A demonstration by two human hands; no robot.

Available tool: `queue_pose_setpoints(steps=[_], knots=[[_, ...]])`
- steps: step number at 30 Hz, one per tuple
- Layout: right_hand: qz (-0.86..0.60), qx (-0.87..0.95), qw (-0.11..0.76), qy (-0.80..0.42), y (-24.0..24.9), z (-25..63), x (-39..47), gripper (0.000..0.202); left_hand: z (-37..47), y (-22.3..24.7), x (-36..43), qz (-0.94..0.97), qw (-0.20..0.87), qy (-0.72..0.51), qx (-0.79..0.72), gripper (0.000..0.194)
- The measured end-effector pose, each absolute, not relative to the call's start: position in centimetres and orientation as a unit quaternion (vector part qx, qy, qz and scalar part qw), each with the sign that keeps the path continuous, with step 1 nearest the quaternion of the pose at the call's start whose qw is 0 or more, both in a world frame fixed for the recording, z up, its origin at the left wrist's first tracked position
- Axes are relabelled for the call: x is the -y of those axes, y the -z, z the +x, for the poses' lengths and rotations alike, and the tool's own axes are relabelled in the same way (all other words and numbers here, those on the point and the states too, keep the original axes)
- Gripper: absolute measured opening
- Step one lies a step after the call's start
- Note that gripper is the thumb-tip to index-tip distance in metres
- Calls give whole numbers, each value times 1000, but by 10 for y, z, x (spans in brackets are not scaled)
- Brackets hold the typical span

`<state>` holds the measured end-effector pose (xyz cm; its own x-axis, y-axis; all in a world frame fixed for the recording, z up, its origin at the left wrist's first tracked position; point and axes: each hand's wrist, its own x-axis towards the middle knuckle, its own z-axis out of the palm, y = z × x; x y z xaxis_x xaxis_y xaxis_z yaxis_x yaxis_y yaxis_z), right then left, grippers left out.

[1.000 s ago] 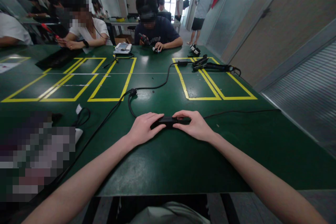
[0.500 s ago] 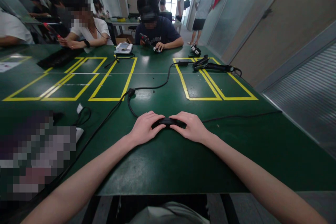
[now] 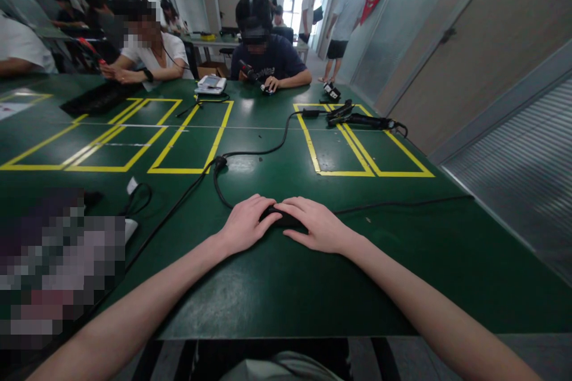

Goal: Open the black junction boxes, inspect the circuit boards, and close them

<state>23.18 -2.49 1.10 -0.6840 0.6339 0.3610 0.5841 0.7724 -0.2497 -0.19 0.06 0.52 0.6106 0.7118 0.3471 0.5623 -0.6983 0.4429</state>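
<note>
A dark, elongated object (image 3: 288, 220) lies on the green table (image 3: 250, 297) in front of me, mostly covered by my hands. My left hand (image 3: 248, 223) has its thumb and fingers around the left end of it. From the other side, my right hand (image 3: 315, 224) lies over its top and right end, the thumb apart from the fingers and its fingertips close to those of my left hand. Black cables (image 3: 261, 153) run across the table, one curving down to my left hand and another (image 3: 402, 205) leading off to the right.
Yellow tape outlines (image 3: 353, 174) mark the table beyond my hands. A black tool (image 3: 364, 121) lies at the far right, a white device (image 3: 211, 84) at the far edge. Blurred items (image 3: 84, 256) sit at the near left. People (image 3: 272, 62) sit opposite; others stand behind.
My right hand has slid left over the dark object, covering more of its top, and its thumb has come away from the near edge. The view has shifted slightly.
</note>
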Motion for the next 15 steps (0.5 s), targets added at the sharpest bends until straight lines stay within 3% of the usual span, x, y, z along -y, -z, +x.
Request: queue_pose_setpoints(steps=[7, 15], knots=[[-281, 941, 168, 85, -10, 234, 23, 48, -3, -10, 5, 873, 188, -267, -361, 36], [-361, 905, 217, 57, -15, 250, 15, 56, -9, -10, 4, 885, 114, -314, -326, 43]])
